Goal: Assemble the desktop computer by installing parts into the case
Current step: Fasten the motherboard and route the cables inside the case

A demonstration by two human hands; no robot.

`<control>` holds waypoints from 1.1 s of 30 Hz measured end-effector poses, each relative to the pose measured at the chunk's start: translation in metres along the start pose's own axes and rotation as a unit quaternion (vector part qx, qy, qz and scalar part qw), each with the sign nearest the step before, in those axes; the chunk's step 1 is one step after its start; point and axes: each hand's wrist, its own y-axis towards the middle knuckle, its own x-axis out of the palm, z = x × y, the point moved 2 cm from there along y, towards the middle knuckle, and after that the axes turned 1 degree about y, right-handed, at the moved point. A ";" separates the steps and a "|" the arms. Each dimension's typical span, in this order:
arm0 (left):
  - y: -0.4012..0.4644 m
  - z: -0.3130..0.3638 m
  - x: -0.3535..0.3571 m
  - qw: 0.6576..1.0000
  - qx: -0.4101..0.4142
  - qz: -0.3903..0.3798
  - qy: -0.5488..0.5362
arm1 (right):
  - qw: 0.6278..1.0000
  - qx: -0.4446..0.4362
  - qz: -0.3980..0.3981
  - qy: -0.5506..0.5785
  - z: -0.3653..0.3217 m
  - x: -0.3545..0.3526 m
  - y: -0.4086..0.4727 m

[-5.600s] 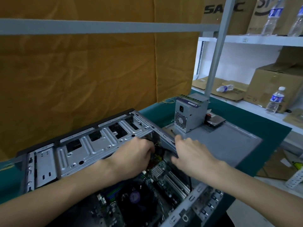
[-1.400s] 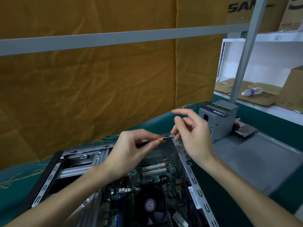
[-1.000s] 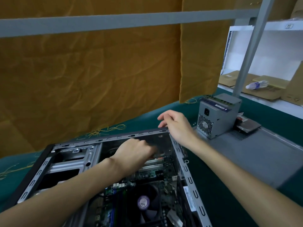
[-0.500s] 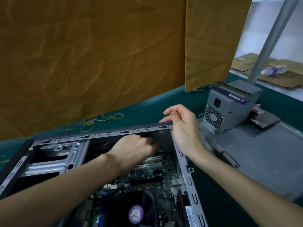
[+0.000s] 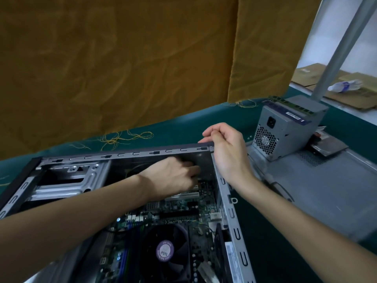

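Observation:
The open computer case (image 5: 142, 154) lies on its side on a green mat. Inside it sit the motherboard (image 5: 179, 209) and a black CPU fan (image 5: 165, 250). My left hand (image 5: 173, 176) reaches deep into the case toward the far right corner. Its fingers are curled against the dark inner wall, and whatever they may hold is hidden. My right hand (image 5: 226, 152) grips the case rim at that far right corner, thumb on the outside. A grey power supply (image 5: 285, 131) stands outside the case to the right.
The power supply stands on the grey side panel (image 5: 316, 190), with a memory stick (image 5: 291, 105) lying on top and a hard drive (image 5: 330, 148) beside it. An orange curtain (image 5: 122, 68) hangs behind the case. A metal post (image 5: 338, 43) and a water bottle (image 5: 344, 85) are at the right.
My left hand went from above the rim, pinching a thin orange-tipped part, down into the case. My right hand came to grip the far right corner. The view moved closer and lower.

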 end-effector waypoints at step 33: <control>0.012 -0.003 -0.003 0.998 -0.004 0.046 0.047 | 0.999 0.003 0.007 -0.045 -0.006 0.000 -0.002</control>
